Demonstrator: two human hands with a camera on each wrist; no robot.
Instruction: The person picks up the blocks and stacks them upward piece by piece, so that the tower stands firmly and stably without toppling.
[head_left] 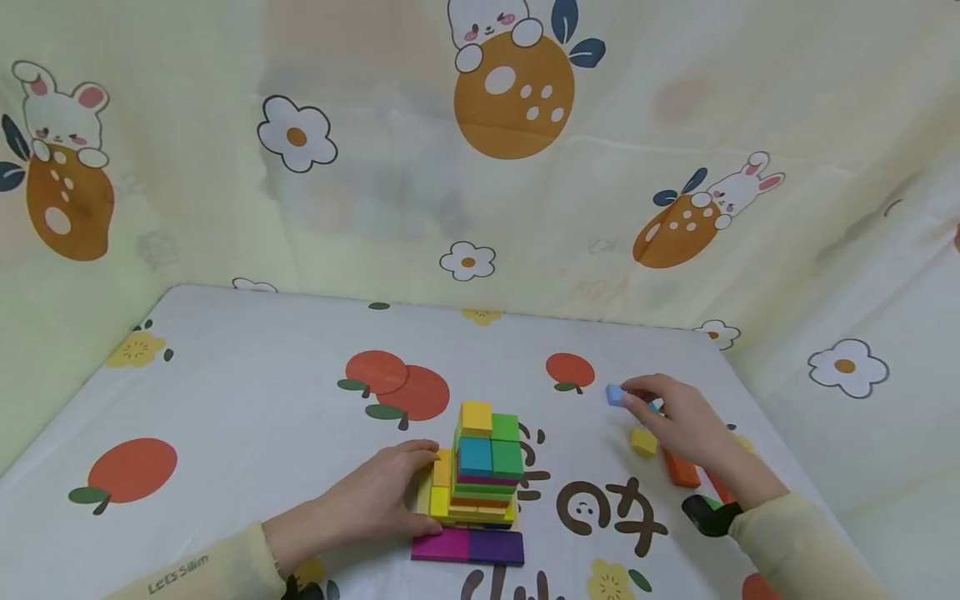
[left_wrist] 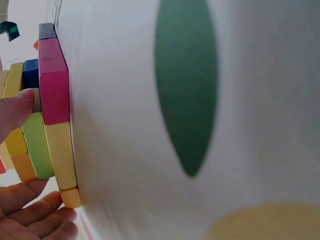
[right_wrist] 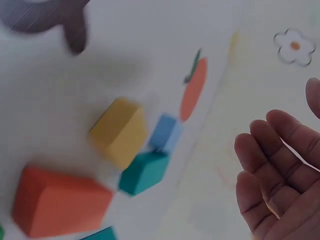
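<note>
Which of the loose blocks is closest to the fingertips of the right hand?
The small light blue block, right at the right hand's fingertips; the yellow and orange blocks lie nearer the wrist.

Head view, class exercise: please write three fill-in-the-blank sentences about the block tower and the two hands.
The left hand rests against the block tower, whose topmost block is ____.
The fingertips of the right hand touch a small loose block coloured light ____.
Beside the magenta block at the tower's foot lies a ____ block.

Missing words: yellow; blue; purple
</note>
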